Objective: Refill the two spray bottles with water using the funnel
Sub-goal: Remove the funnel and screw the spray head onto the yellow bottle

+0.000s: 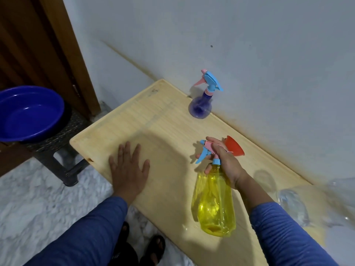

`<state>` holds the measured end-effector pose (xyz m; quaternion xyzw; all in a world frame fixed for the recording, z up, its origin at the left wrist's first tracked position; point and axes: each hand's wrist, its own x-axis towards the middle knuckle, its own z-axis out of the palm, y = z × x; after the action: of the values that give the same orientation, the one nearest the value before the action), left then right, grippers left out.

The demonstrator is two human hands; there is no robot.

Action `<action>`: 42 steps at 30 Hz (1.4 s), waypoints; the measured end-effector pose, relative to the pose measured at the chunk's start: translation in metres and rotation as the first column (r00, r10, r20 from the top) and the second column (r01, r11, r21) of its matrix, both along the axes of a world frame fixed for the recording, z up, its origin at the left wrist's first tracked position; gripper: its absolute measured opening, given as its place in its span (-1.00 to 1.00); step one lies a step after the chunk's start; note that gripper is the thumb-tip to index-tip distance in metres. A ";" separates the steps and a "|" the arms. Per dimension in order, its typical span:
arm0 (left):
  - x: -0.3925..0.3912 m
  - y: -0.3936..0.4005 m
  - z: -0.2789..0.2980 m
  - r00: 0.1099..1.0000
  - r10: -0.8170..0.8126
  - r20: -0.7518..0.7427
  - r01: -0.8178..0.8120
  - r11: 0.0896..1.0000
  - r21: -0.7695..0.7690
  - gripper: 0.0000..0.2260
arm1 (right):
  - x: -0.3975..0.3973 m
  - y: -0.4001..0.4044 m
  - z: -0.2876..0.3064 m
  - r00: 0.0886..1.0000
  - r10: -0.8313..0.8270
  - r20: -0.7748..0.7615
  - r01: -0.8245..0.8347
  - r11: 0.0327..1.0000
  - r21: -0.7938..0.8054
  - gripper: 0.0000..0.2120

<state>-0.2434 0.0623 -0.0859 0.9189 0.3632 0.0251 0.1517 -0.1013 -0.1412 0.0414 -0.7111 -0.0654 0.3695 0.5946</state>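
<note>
Right fingers [208, 170] curl round the trigger head of the yellow bottle [215, 206], standing near the table's [134, 121] front edge; the left hand [127, 169] lies flat. Looks like uncapping is next (funnel [234, 145] waits just behind, purple bottle [200, 108] by the wall).

The single head-worn view looks steeply down, close over the wooden table [153, 131] set against the wall [249, 35].
</note>
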 end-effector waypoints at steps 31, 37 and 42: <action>0.016 -0.018 0.018 0.964 -0.151 0.219 0.191 0.966 -0.176 -0.41 | 0.001 -0.002 0.039 0.909 -0.089 0.408 0.068 0.995 0.066 -0.70; 0.055 -0.059 0.075 0.683 -0.319 0.657 0.683 0.598 -0.420 -0.35 | 0.005 0.006 0.075 0.842 -0.159 0.516 0.090 0.984 0.156 -0.65; 0.072 -0.069 0.108 0.673 -0.335 0.659 0.717 0.514 -0.471 -0.39 | 0.014 0.009 0.088 0.793 -0.228 0.565 0.139 0.971 0.196 -0.62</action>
<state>-0.1714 -0.0069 0.0220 0.8160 -0.0165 0.0673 0.5739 -0.0875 -0.1320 0.1296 -0.7481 -0.2015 0.0684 0.6286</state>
